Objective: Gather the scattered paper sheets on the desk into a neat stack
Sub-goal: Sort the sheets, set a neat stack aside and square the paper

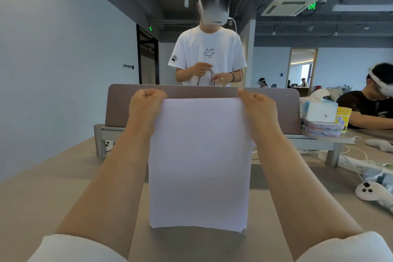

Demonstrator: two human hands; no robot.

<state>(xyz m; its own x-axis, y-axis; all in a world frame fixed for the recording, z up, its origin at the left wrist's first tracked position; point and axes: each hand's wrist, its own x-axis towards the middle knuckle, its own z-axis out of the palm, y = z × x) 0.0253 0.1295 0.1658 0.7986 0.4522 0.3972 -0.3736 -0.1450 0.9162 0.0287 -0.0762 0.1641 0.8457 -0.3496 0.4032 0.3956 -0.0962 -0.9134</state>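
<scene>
We are holding the sheets [198, 161] upright over the desk [63, 176], left hand [146, 106] and right hand [258, 108] each pinching a top corner. Light and floppy, they are probably best gripped along the side edges.

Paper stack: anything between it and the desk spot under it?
Nothing visible. The left hand and right hand grip the paper stack by its top corners; bare desk lies below its lower edge. The white controller sits off to the right.
</scene>
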